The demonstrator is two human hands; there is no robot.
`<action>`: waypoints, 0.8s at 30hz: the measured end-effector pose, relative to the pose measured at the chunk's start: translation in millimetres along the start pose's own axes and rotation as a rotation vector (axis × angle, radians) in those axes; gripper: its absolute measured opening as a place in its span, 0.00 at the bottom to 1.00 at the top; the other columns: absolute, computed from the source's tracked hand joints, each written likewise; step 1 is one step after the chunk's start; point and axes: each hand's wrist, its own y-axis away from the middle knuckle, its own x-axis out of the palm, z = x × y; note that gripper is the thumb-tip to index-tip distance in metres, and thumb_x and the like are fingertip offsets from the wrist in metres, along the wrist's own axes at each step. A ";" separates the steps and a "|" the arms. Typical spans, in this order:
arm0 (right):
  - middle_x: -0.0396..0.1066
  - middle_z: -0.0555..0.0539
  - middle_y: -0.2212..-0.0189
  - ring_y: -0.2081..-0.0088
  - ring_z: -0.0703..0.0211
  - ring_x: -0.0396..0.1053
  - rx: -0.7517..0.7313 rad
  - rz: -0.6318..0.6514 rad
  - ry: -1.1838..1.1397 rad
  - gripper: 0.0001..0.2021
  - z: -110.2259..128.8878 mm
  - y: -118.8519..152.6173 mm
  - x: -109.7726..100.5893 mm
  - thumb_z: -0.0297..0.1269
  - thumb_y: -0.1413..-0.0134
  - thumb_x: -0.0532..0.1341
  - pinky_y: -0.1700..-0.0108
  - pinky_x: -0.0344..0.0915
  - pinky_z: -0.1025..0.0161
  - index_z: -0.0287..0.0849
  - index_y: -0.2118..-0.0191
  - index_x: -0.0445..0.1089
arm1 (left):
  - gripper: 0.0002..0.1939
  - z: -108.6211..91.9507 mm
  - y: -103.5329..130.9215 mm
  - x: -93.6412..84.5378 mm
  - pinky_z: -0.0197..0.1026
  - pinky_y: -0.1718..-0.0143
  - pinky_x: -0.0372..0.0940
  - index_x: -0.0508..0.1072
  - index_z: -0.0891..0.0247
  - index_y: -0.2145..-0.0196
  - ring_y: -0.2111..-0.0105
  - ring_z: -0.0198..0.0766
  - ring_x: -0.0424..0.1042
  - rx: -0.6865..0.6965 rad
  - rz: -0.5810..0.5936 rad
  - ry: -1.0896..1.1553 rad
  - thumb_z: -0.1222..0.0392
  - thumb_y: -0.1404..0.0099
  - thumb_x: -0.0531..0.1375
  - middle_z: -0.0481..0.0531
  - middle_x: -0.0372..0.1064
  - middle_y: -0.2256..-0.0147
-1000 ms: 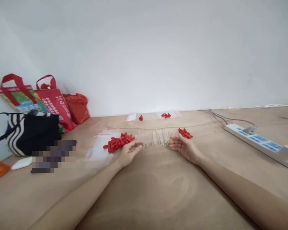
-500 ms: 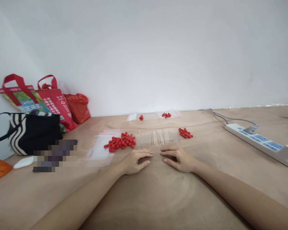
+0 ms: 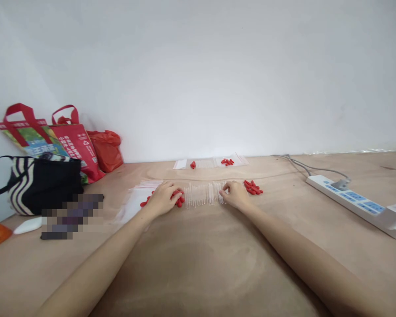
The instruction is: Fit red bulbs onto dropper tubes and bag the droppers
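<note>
My left hand (image 3: 164, 198) lies over the pile of red dropper bulbs (image 3: 179, 202) at the left, hiding most of it. Its thumb and fingers close in on the bulbs, and the fingertips look pinched around one. A row of thin clear tubes (image 3: 198, 196) lies side by side to the right of the pile. At that row's right end is my right hand (image 3: 236, 193), thumb and forefinger curled together on a tube. Just beyond it sits a smaller group of red dropper bulbs (image 3: 253, 188).
A clear zip bag (image 3: 132, 200) lies under the left pile. Farther back are another clear bag (image 3: 240, 159) and more red bulbs (image 3: 227, 162). Shopping bags (image 3: 74, 145) and a black bag (image 3: 53, 182) stand left. A power strip (image 3: 356, 200) with a cable lies right.
My left hand has moved left and away from me onto the red bulbs. My right hand has moved forward from the bare table to the clear tubes, its fingers curling in.
</note>
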 end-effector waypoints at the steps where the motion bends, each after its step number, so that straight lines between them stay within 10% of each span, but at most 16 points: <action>1: 0.70 0.45 0.69 0.65 0.57 0.66 0.049 0.020 0.017 0.10 3.1 -4.2 1.5 0.41 0.56 0.56 0.65 0.57 0.64 0.41 0.71 0.69 | 0.12 5.2 -2.7 -5.8 0.39 0.63 0.59 0.72 0.61 0.72 0.68 0.37 0.67 0.007 0.099 0.058 0.60 0.40 0.50 0.49 0.70 0.73; 8: 0.72 0.44 0.67 0.62 0.52 0.68 0.236 0.120 0.058 0.13 18.2 -14.6 3.5 0.45 0.59 0.57 0.65 0.60 0.61 0.43 0.69 0.70 | 0.10 16.4 -6.7 -11.7 0.32 0.74 0.58 0.70 0.62 0.70 0.76 0.32 0.68 -0.096 0.375 0.266 0.57 0.40 0.51 0.46 0.72 0.72; 18: 0.72 0.39 0.66 0.63 0.49 0.69 0.262 0.156 0.125 0.11 21.3 -17.7 4.4 0.38 0.57 0.56 0.68 0.62 0.59 0.39 0.69 0.71 | 0.08 9.6 -7.9 -2.7 0.33 0.75 0.61 0.64 0.64 0.70 0.79 0.31 0.69 -0.094 0.209 0.416 0.58 0.38 0.49 0.47 0.70 0.76; 24: 0.71 0.35 0.64 0.62 0.48 0.69 0.246 0.179 0.173 0.13 25.9 -16.9 2.4 0.40 0.55 0.55 0.66 0.63 0.58 0.38 0.66 0.71 | 0.14 -20.3 -7.2 29.8 0.36 0.67 0.62 0.60 0.64 0.55 0.71 0.32 0.67 -0.050 -0.203 0.403 0.63 0.41 0.53 0.51 0.66 0.67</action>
